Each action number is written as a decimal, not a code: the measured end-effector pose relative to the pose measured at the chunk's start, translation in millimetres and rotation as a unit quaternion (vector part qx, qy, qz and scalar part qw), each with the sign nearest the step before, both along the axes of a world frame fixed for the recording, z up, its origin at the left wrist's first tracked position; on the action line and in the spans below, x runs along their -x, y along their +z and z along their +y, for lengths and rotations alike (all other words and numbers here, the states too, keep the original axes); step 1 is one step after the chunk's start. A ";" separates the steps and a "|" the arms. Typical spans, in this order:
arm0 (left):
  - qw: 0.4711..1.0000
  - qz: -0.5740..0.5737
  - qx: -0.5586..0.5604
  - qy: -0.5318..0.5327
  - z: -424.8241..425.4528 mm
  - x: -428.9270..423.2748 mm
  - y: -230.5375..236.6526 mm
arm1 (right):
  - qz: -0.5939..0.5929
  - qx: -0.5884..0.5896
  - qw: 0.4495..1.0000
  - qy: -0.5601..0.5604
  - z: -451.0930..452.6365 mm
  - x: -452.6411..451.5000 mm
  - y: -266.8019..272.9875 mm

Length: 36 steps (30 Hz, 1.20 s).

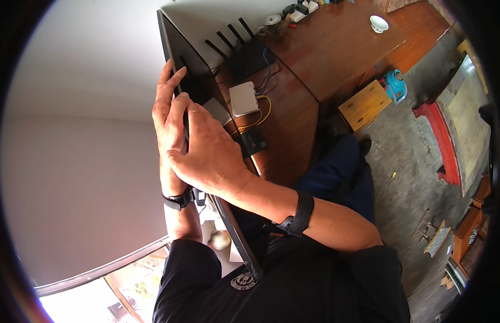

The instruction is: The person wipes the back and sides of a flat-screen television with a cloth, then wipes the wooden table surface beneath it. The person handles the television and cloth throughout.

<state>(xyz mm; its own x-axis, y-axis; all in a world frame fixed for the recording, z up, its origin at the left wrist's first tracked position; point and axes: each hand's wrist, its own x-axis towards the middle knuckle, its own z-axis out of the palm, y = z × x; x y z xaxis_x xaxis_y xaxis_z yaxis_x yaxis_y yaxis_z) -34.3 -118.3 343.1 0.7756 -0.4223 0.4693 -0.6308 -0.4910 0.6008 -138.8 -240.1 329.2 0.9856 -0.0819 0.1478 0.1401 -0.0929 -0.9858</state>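
A thin, dark flat panel, apparently a flat-screen television, stands on edge before me. Its upper edge runs from the wall down to my chest. My left hand lies along its left side, fingertips hooked over the edge. Across that same edge sits my right hand, its thumb on the left side by my left wrist and its palm on the right. Both hands hide the middle of the edge. Each wrist wears a black strap.
The brown wooden table carries a black router with several antennas, a white box with a yellow cable, and a small black box. Farther off are a bowl, a wooden stool and a blue thermos.
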 end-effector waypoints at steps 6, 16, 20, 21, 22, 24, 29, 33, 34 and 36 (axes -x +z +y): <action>0.997 -0.068 -0.023 -0.023 6.8 -2.5 -5.0 | 0.007 -0.005 1.000 -0.016 9.2 3.0 1.9; 0.999 0.025 0.023 0.022 8.6 0.8 -2.4 | 0.022 -0.128 0.991 0.014 3.1 7.4 -10.7; 0.994 0.073 0.064 0.051 7.6 3.6 1.3 | -0.005 -0.108 0.994 -0.014 2.3 21.1 -32.1; 0.994 0.068 0.064 0.057 7.9 4.9 2.4 | -0.001 -0.127 0.992 -0.020 -0.9 26.2 -41.6; 0.994 0.065 0.063 0.065 8.0 7.0 3.0 | 0.026 -0.121 0.992 -0.021 -5.4 30.7 -52.6; 0.993 0.061 0.061 0.077 8.5 9.8 4.6 | 0.049 -0.146 0.988 -0.031 -17.8 35.8 -77.2; 0.988 0.079 0.066 0.111 9.8 13.3 4.1 | 0.137 -0.146 0.979 -0.048 -57.7 53.9 -135.6; 0.989 0.068 0.062 0.115 12.2 12.6 1.6 | 0.206 -0.101 0.973 0.009 -90.2 73.6 -168.0; 0.989 0.073 0.055 0.116 12.7 11.9 1.4 | 0.207 -0.095 0.974 0.011 -97.7 76.0 -174.8; 0.988 0.074 0.056 0.124 14.5 10.1 0.3 | 0.199 -0.083 0.977 0.004 -112.4 79.4 -186.5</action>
